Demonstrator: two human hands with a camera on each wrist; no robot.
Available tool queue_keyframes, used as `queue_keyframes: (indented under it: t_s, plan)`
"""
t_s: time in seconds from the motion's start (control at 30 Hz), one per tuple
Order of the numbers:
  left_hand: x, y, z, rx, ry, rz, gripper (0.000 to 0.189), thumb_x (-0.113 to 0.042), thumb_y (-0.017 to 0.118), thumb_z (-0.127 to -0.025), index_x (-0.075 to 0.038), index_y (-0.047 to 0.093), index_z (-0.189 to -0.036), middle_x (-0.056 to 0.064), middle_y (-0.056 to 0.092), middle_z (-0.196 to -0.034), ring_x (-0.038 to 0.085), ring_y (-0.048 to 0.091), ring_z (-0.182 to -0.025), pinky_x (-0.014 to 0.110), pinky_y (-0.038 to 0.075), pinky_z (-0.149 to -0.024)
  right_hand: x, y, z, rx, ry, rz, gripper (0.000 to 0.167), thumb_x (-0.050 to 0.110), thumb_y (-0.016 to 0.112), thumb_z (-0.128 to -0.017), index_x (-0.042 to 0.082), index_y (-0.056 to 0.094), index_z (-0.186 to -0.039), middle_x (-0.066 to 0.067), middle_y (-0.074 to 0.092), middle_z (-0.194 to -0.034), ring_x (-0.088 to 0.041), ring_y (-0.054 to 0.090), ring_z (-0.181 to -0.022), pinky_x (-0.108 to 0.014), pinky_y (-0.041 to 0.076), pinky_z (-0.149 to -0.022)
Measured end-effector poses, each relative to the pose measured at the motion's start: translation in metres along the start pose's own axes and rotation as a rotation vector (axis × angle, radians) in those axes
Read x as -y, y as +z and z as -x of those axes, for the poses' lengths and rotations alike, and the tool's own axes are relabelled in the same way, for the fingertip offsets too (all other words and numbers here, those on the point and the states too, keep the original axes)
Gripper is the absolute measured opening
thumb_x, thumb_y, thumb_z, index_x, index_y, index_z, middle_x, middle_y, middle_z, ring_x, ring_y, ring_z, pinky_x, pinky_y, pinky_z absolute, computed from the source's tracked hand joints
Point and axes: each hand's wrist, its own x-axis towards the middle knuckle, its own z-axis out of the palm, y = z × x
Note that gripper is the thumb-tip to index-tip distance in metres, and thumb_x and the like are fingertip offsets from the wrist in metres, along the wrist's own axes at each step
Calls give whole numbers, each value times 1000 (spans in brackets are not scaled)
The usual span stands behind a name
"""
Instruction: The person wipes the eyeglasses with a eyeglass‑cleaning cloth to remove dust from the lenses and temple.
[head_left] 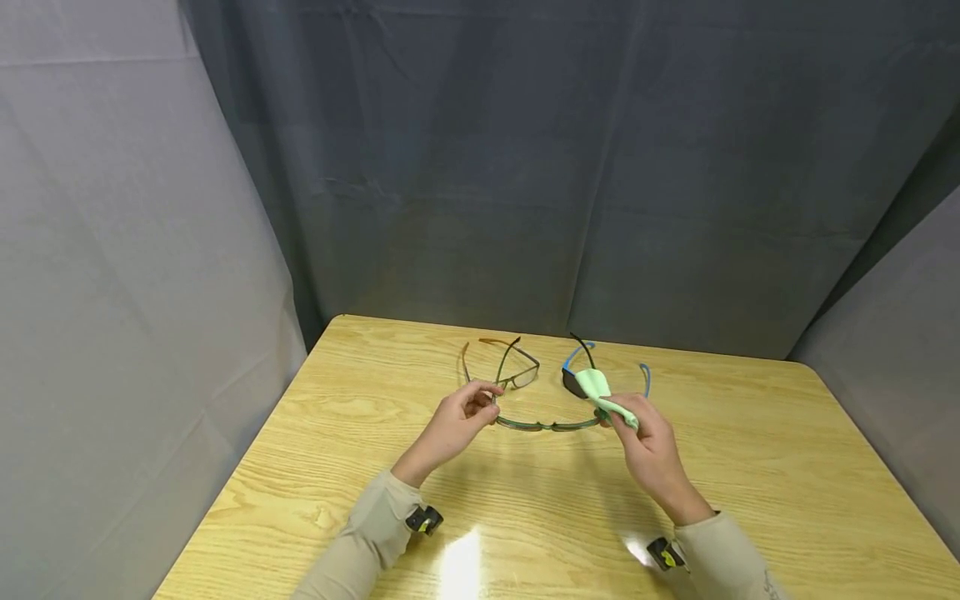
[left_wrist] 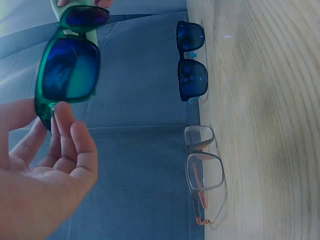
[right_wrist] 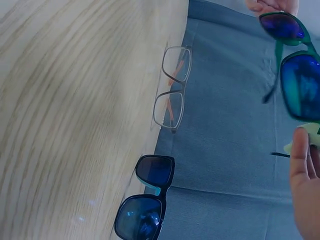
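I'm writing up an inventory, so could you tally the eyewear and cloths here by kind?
Sunglasses: 2 (green-framed pair held up, dark-framed pair on the table)
Clear-lensed glasses: 1 (on the table)
Pale green cloth: 1 (in the right hand)
Total: 4

Head view looks down; wrist views seem sideways.

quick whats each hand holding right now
Left hand: closed, holding one end of the green sunglasses.
Right hand: closed, holding the green cloth at their other end.
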Motion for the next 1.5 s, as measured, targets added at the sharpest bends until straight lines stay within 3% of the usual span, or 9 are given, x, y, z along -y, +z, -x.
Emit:
queue_keyframes:
  t_s: [0.13,0.2,0.37,0.47,0.63,0.9,1.17,1.33,1.5]
  plan:
    - [-14,-3,3,13,-2,75,50,-3,55,-95,2,36,-140,17,59,-96,26,58,-82,31,49,-74,0,1,1,6,-35,2,25,-22,48,-87,-14,59,-108,-28,52,-109,-10,52,-99,-13,45,-79]
    - [-12,-3,2,10,-21,73,54,-4,56,-95,2,33,-142,15,59,-97,21,58,-82,29,49,-74,-1,2,1,2,-35,-4,25,-22,48,-87,-15,59,-108,-30,50,-112,-8,50,-103,-12,43,-81]
    - [9,-1,-3,-18,-73,-26,39,-17,61,-94,-2,54,-129,5,60,-99,14,58,-88,29,49,-78,-1,3,1,-19,-45,9,25,-23,51,-84,-15,60,-106,-31,51,-112,-6,50,-105,-12,42,-83]
    - [12,-2,-2,-37,-82,-69,30,-22,63,-93,-5,62,-118,2,61,-98,17,59,-91,33,50,-80,-11,4,3,-23,-48,9,26,-21,52,-84,-13,62,-106,-28,52,-112,-8,50,-106,-13,42,-85]
    - [12,-3,-1,-58,-61,-119,29,-21,64,-92,-4,62,-115,1,62,-98,20,59,-97,40,48,-84,-37,5,10,-24,-74,3,28,-18,54,-85,-7,65,-108,-22,54,-113,-11,51,-109,-16,43,-89]
    - [13,-1,-1,-100,-65,-174,29,-24,66,-91,-6,63,-114,-3,64,-96,23,58,-104,42,48,-85,-37,6,8,-73,-135,146,34,-20,61,-79,-1,68,-106,-17,59,-109,-12,53,-105,-13,41,-87]
    - [7,5,0,-167,-52,-228,26,-23,68,-89,-7,65,-110,-1,66,-95,19,60,-97,40,49,-82,-37,7,7,-126,-176,277,34,-16,70,-70,-2,69,-101,-16,61,-104,-27,58,-94,-10,40,-84]
    - [1,7,0,-225,-29,-265,24,-23,69,-88,-10,67,-108,-2,68,-96,21,61,-98,45,46,-87,-38,7,4,-150,-258,309,21,10,66,-89,-1,69,-107,-14,62,-99,-25,60,-86,-13,43,-78]
    - [-1,8,1,-245,-30,-282,27,-24,69,-88,-8,67,-109,-2,69,-95,23,62,-102,47,45,-90,-34,8,4,-155,-325,392,38,32,50,-99,1,71,-107,-12,62,-91,-22,59,-77,-20,44,-65]
